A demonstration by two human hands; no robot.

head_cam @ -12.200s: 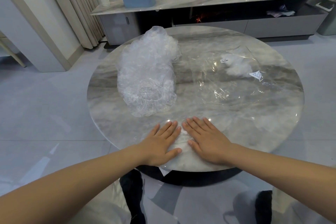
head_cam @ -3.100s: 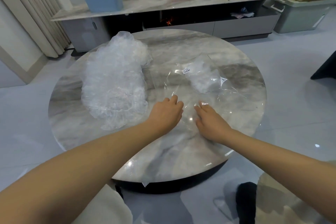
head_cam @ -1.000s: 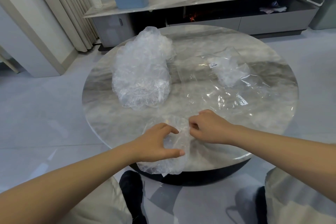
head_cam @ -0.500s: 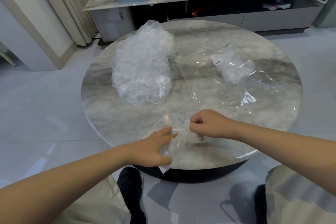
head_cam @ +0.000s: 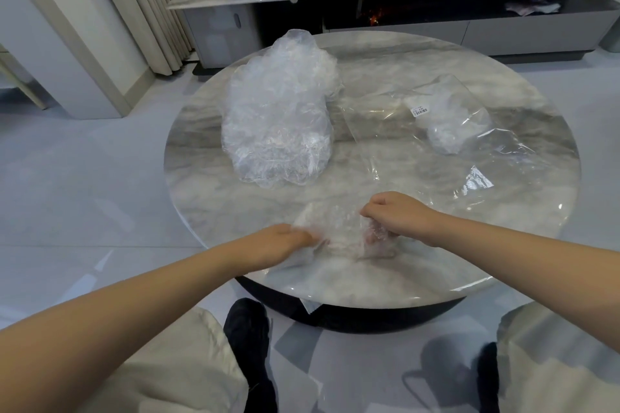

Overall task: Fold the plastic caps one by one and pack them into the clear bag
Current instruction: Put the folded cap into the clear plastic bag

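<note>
Both hands gripped one cap (head_cam: 339,228) near the desk's (head_cam: 419,278) front edge: left hand (head_cam: 285,241) pinching its left side, right hand (head_cam: 392,214) curled on its right.

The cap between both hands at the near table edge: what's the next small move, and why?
Probably spread it flat first. The cap is bunched, the left hand and right hand gripping opposite edges on the table. The clear bag lies beyond, for later.
</note>
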